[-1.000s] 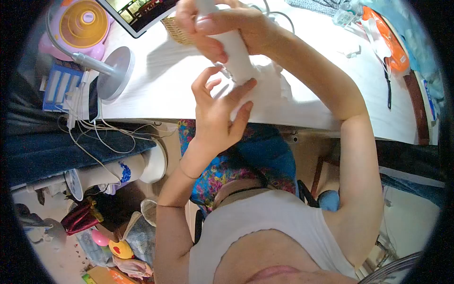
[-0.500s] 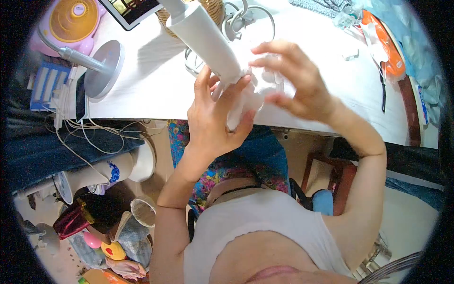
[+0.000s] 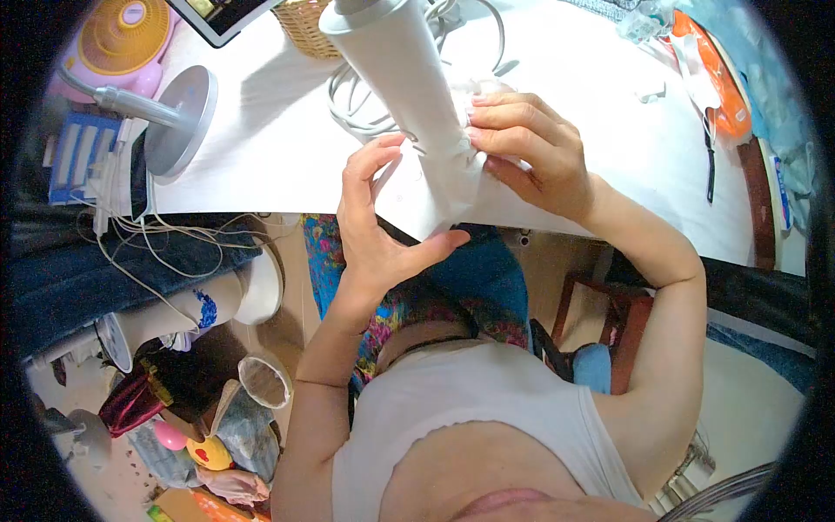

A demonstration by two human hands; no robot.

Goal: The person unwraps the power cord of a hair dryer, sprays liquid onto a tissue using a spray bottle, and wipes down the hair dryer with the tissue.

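Note:
A thick white tube-shaped object (image 3: 396, 74) slants down over the white tabletop, its lower end between my hands. Thin, crumpled white material (image 3: 450, 178) gathers at and below that end; I cannot tell whether it is film or paper. My left hand (image 3: 374, 213) curves in a wide C on the left, thumb and fingers apart, its fingertips close to the tube. On the other side, my right hand (image 3: 535, 148) has bent fingers pressed together on the white material beside the tube. The tube hides part of what lies behind it.
A loop of grey-white cable (image 3: 352, 100) lies behind the tube, near a wicker basket (image 3: 309, 30). At left are a round lamp base (image 3: 183, 122), a pink fan (image 3: 122, 39) and loose wires (image 3: 165, 230). An orange packet (image 3: 718, 83) lies at right.
My left hand has loosened from the white material and spread its fingers. My right hand has come in from the right and closed on it beside the tube. The tube appears shifted slightly right.

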